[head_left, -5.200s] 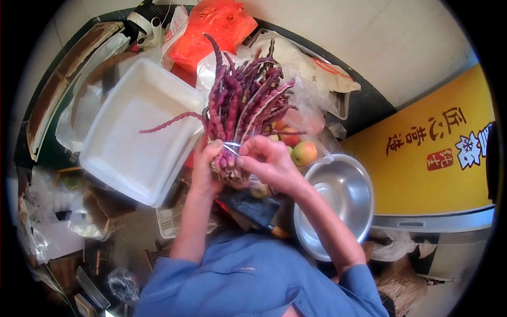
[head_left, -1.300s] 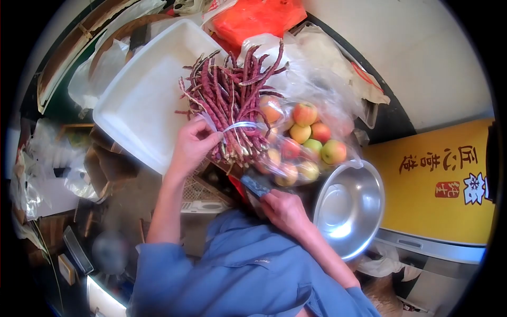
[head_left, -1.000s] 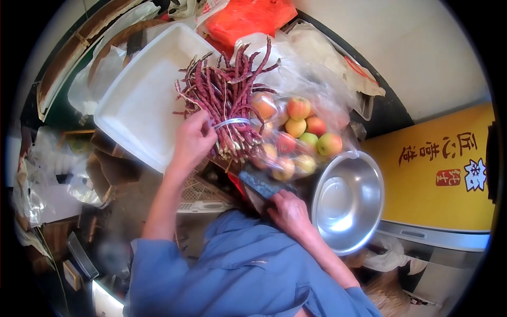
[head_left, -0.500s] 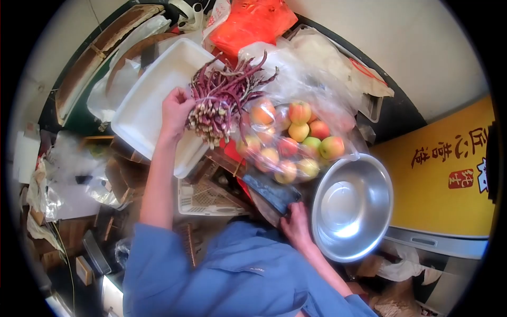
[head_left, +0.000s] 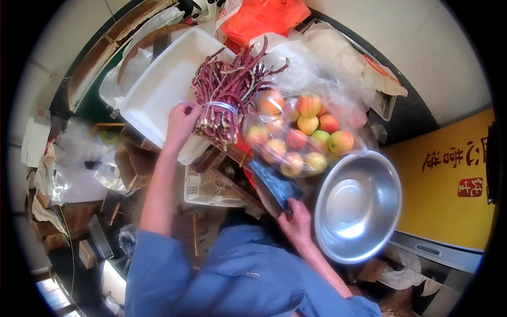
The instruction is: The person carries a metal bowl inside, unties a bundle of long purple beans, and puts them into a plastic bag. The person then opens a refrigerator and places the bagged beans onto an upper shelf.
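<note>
Hands closed — left hand pinching a pale strip beside the purple beans, right hand gripping a cleaver — well apart.

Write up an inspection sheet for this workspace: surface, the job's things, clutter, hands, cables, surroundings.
Surface: dark table, mostly covered.
Job's things: purple bean bundle bound by white tie, beside and partly over white tub; cleaver near the bagged apples.
Clutter: red plastic bag behind; empty metal basin to the right; plastic crate and open cardboard box lower down.
Left hand: fingers closed beside the bundle, apparently on the tie's loose end.
Right hand: grips the cleaver's handle.
Cables: thin cord at lower left; cable or string, cannot tell.
Surroundings: yellow panel with lettering, right; pale wall behind; no other person seen.
</note>
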Available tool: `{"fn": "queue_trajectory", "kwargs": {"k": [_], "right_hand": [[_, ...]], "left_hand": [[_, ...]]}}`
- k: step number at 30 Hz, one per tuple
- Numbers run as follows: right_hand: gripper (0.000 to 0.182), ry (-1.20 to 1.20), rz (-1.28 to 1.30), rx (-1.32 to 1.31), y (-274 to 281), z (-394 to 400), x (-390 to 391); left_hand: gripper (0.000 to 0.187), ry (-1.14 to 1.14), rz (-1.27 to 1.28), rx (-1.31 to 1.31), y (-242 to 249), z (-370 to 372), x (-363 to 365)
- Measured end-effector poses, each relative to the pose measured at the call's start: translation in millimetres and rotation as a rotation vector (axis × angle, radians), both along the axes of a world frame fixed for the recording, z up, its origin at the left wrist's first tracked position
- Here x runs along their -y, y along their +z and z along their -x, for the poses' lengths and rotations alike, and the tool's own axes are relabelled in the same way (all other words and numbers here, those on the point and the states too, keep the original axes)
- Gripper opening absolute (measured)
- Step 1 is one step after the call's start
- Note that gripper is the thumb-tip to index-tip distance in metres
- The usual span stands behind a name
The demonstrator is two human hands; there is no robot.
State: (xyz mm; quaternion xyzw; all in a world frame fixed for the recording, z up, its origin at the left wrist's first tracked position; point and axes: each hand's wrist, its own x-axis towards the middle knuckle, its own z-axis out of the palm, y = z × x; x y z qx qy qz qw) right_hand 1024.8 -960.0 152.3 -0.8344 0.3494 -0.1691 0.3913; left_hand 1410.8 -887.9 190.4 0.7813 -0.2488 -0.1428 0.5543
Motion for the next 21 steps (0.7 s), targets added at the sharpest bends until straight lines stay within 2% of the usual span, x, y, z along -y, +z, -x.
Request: {"fn": "queue_trajectory", "kwargs": {"k": [2,5,10,14,16,17,21], "right_hand": [[0.036,0.014,0.11,-0.002,-4,1,-1],[0.037,0.019,0.053,-0.002,4,3,-5],[0.035,-0.021,0.102,-0.051,38,-1,-23],[0.033,-0.08,0.062,-0.048,43,3,-43],[0.032,-0.215,-0.266,0.02,47,2,-56],[0.028,-0.244,-0.348,0.087,52,1,-62],[0.022,-0.252,-0.502,0.251,82,-20,-60]], "left_hand": [[0.017,-0.065,0.014,0.008,-1,-3,-3],[0.014,-0.264,0.066,-0.085,3,-2,-4],[0.011,-0.402,0.047,-0.064,2,-3,2],[0.012,-0.494,0.093,-0.07,-1,-4,3],[0.013,-0.491,0.096,-0.032,0,-3,3],[0.013,-0.497,0.11,0.004,-4,-4,2],[0.012,-0.525,0.156,0.149,-3,-5,1]]}}
